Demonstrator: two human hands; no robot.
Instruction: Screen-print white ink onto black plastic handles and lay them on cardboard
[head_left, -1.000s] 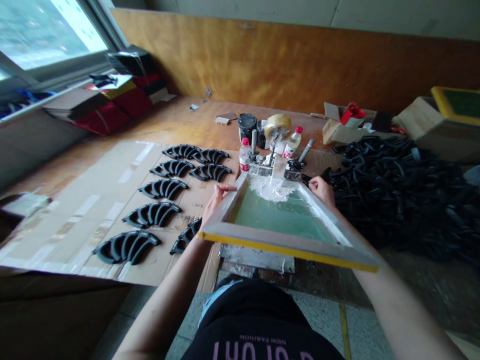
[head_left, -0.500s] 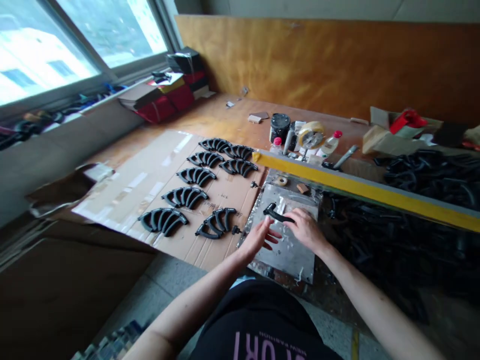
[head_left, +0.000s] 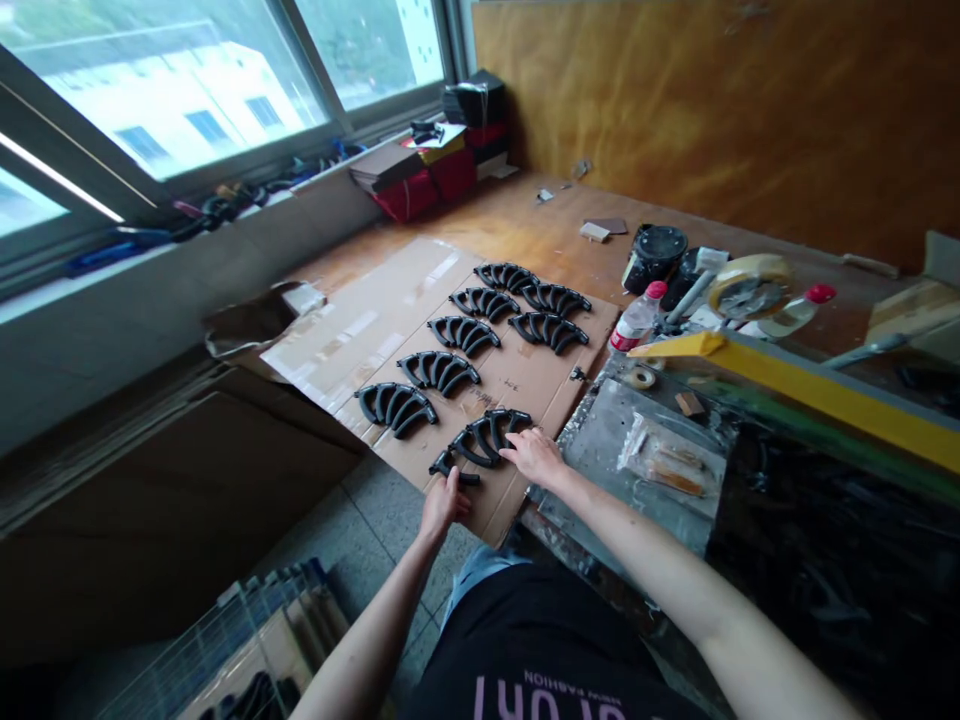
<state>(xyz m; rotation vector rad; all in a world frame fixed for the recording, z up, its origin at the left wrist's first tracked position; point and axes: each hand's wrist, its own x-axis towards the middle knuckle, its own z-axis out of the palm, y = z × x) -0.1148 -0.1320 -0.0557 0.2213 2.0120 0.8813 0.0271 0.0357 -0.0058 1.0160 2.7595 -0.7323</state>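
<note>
On the cardboard sheet point(head_left: 420, 300) lies a fan-shaped row of black curved handles point(head_left: 480, 443), near its front edge. At the left end of that row, my left hand point(head_left: 444, 503) pinches one black curved handle point(head_left: 466, 479), its thumb on top and its fingers partly hidden beneath. My right hand point(head_left: 535, 456) bends over the right end of the same row, fingertips pressed against the last handle there. Further similar rows, such as one nearby fan of black handles point(head_left: 397, 408), lie behind and to the left.
Right of the cardboard is a metal plate point(head_left: 592, 455) with a plastic bag point(head_left: 667, 455) on it. A yellow bar point(head_left: 825, 388) crosses above a dark heap of parts point(head_left: 810, 530). A red-capped bottle point(head_left: 637, 318), black tub point(head_left: 654, 257) and tape roll point(head_left: 750, 285) stand behind.
The view has turned left. Both hands moved from above the metal plate to the nearest row on the cardboard. The handle held in my right hand is now in my left, at the row's end.
</note>
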